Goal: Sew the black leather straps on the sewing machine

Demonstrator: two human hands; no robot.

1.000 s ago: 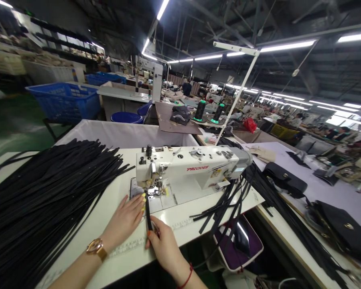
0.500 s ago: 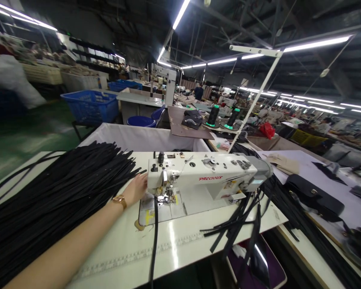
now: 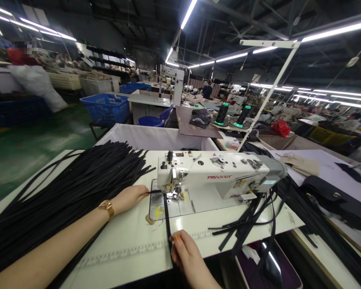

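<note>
A white sewing machine [image 3: 213, 172] stands on the pale table [image 3: 123, 249]. From its needle area a black strap [image 3: 167, 216] runs down to the table's front edge. My right hand [image 3: 185, 253] pinches this strap near the front edge. Left of the needle, my left hand [image 3: 132, 198], with a gold watch at the wrist, has its fingertips closed on a short black strap end [image 3: 155, 192] that reaches toward the presser foot. A large bundle of black straps [image 3: 78, 188] lies beside my left forearm.
More black straps [image 3: 243, 228] hang over the front edge at the right. Behind the machine are a white-lined bin [image 3: 162, 136], a thread stand pole [image 3: 267, 96] and two black thread spools [image 3: 222, 114]. A black bag [image 3: 333, 196] lies on the right-hand table.
My right hand has come into view and taken hold of the hanging strap. My left hand has drawn back from behind the machine head to the left of the needle, with a strap end now visible.
</note>
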